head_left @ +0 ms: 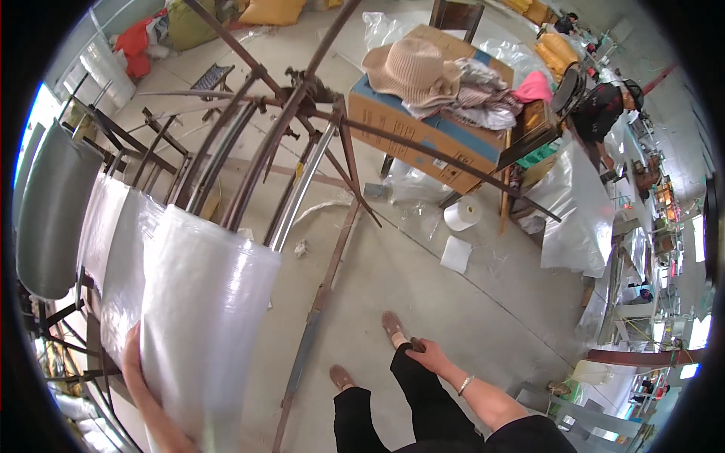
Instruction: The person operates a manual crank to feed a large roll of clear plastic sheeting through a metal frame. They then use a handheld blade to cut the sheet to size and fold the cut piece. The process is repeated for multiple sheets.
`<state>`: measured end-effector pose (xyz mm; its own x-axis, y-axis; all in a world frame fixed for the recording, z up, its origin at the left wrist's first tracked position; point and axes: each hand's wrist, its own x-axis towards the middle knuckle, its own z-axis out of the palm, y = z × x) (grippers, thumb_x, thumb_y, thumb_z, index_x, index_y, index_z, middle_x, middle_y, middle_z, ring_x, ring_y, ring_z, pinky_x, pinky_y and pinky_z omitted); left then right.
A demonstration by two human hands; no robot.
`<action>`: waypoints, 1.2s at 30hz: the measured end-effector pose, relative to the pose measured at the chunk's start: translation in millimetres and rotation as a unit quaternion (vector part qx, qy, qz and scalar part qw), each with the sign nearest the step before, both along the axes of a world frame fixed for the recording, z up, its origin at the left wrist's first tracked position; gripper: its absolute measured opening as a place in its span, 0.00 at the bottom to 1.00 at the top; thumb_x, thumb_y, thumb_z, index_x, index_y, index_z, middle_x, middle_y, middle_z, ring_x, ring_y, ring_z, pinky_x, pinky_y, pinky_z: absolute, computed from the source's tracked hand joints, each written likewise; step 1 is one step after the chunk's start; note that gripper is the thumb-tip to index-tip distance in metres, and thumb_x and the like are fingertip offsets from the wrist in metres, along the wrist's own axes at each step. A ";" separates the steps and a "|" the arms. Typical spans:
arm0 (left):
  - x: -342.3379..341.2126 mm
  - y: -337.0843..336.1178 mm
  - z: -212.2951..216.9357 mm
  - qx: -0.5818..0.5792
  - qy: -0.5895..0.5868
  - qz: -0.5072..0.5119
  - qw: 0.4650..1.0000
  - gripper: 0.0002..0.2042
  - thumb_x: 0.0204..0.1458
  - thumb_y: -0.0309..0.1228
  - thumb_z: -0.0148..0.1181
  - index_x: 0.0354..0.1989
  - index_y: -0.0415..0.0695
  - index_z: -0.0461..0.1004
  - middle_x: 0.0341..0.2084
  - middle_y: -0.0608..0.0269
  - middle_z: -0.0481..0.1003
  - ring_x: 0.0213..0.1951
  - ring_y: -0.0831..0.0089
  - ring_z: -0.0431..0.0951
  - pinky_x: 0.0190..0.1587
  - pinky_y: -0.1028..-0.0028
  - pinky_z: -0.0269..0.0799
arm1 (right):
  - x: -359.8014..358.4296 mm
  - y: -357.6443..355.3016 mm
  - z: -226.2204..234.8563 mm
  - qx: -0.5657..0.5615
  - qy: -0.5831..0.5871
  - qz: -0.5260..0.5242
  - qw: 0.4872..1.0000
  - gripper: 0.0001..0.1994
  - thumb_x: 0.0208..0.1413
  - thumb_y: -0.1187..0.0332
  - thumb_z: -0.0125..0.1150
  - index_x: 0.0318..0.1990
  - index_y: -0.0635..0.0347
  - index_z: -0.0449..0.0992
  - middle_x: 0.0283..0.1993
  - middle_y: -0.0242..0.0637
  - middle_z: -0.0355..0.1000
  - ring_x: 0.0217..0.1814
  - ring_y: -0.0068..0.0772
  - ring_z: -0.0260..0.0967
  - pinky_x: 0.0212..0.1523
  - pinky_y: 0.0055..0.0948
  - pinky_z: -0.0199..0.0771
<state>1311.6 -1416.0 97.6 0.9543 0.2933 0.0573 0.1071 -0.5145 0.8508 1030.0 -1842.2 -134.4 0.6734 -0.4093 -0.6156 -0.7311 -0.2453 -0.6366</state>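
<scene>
clear plastic film (211, 302) lies in a broad, glossy sleeve over the rods of a dark metal frame (291, 113), on the left and near. the left hand (133, 356) is at the film's left edge, touching it; its fingers are partly hidden by the shine and the folds, so i cannot tell whether they grip it or lie flat. the right hand (429, 358), with a bracelet (466, 385) at the wrist, is well apart from the film, above the right knee, its fingers curled round a small dark thing (417, 344) too small to make out.

left of the film stands a grey roll (57, 219). on the floor (362, 283), farther off and to the right, a white spool (462, 214) lies near a white sheet (456, 254). beyond them is a cardboard box (423, 155) with a knitted hat (411, 68) and a crumpled cloth (483, 87) on top. on the far left are a red bag (134, 51) and a yellow sack (270, 10); on the far right, a person in dark clothes (600, 117) leans forward.
</scene>
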 end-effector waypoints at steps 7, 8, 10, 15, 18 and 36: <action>-16.1 -55.9 89.8 -0.075 -0.047 -0.013 0.996 0.20 0.59 0.37 0.41 0.57 0.42 0.65 0.55 0.58 0.65 0.57 0.69 0.63 0.60 0.70 0.54 | -10.6 -38.9 105.3 -0.214 -0.093 -0.146 0.961 0.18 0.48 0.58 0.65 0.30 0.68 0.71 0.21 0.46 0.70 0.24 0.38 0.68 0.29 0.37 0.67; -18.1 -64.5 100.2 -0.084 -0.049 -0.018 0.995 0.20 0.59 0.37 0.41 0.57 0.42 0.65 0.55 0.58 0.65 0.57 0.69 0.63 0.60 0.70 0.53 | -2.0 -49.1 127.7 -0.257 -0.102 -0.170 0.946 0.17 0.48 0.59 0.65 0.29 0.67 0.71 0.21 0.46 0.70 0.24 0.39 0.68 0.28 0.38 0.67; -26.2 -75.9 121.9 -0.098 -0.048 -0.027 0.994 0.20 0.60 0.37 0.40 0.57 0.43 0.65 0.55 0.58 0.65 0.57 0.69 0.63 0.60 0.70 0.53 | 12.1 -73.0 157.4 -0.388 -0.167 -0.207 0.882 0.16 0.49 0.59 0.64 0.30 0.65 0.71 0.23 0.48 0.70 0.27 0.47 0.71 0.28 0.41 0.67; -50.8 -78.1 151.0 -0.140 -0.019 -0.123 0.982 0.22 0.61 0.39 0.39 0.59 0.43 0.64 0.60 0.64 0.62 0.63 0.73 0.56 0.66 0.73 0.44 | 37.8 -150.9 223.4 -0.546 -0.095 -0.217 0.804 0.15 0.52 0.59 0.62 0.35 0.62 0.67 0.29 0.50 0.73 0.34 0.56 0.71 0.32 0.48 0.68; -38.7 -69.2 158.9 -0.347 -0.005 -0.075 0.935 0.20 0.60 0.34 0.42 0.56 0.34 0.66 0.55 0.48 0.67 0.58 0.59 0.65 0.64 0.66 0.54 | 38.3 -194.0 238.7 -0.597 0.007 -0.175 0.783 0.15 0.53 0.60 0.61 0.37 0.60 0.66 0.31 0.49 0.74 0.35 0.54 0.72 0.34 0.46 0.71; 113.0 111.9 -37.5 -0.038 0.186 -0.148 0.971 0.24 0.62 0.43 0.42 0.56 0.35 0.65 0.45 0.50 0.70 0.46 0.69 0.66 0.51 0.69 0.60 | 44.4 -211.4 270.5 -0.532 0.086 -0.082 0.839 0.16 0.52 0.64 0.60 0.40 0.66 0.65 0.30 0.50 0.74 0.35 0.51 0.75 0.36 0.44 0.74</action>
